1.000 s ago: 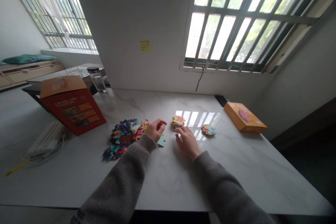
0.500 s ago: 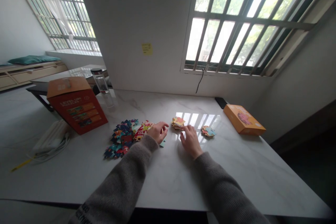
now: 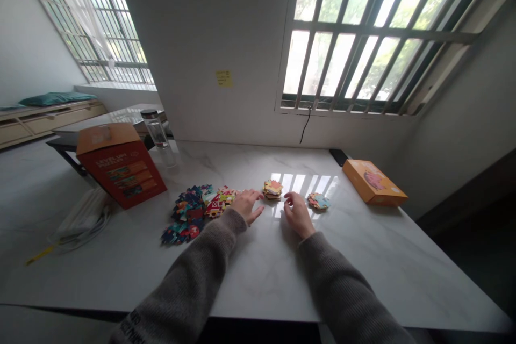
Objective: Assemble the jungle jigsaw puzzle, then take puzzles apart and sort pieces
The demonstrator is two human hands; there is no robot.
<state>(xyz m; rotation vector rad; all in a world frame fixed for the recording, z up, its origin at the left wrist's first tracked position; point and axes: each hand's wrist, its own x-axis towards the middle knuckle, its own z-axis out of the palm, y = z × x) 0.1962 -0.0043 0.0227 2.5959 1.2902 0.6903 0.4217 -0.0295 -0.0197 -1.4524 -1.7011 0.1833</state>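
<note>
A small stack of puzzle pieces, yellow and orange on top, lies between my hands. To its left, my left hand is open, thumb and fingers apart, and holds nothing. It hovers by red and green puzzle pieces, hiding part of them. On the stack's other side, my right hand has loosely bent fingers with a gap to the thumb; nothing shows in it. Right of that hand sits a low round stack of puzzle pieces, light blue on top. Dark blue puzzle pieces form a spread pile at the left.
A red puzzle box stands at the left, near a glass bottle and a white adapter with cables. At the right lie an orange box and a dark flat object. The marble-patterned table has a front edge below my arms.
My right hand has drawn back to the right, off the middle stack. My left hand has moved slightly right, its fingers straighter. The view has shifted slightly.
</note>
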